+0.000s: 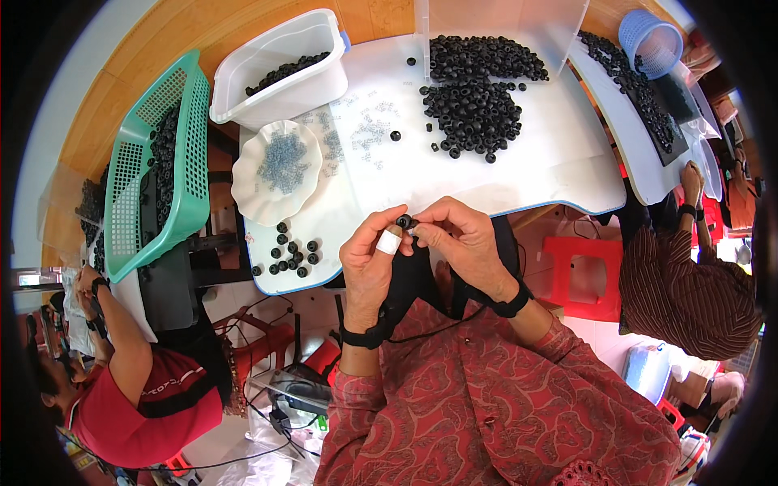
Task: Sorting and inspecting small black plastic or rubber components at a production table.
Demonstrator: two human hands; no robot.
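In front of my body, just past the near edge of the white table, my left hand pinches a small round black part between thumb and fingers. White tape wraps its thumb. My right hand meets it from the right, thumb and forefinger closed together against the part; what its fingertips hold is too small to make out. To the left of my hands, several loose black parts lie at the table corner. A scalloped white dish behind them holds tiny clear pieces.
A large heap of black parts spills from a clear bin. More clear bits are scattered on the table. A white tub and a green basket hold black parts. Co-workers sit on both sides, near a red stool.
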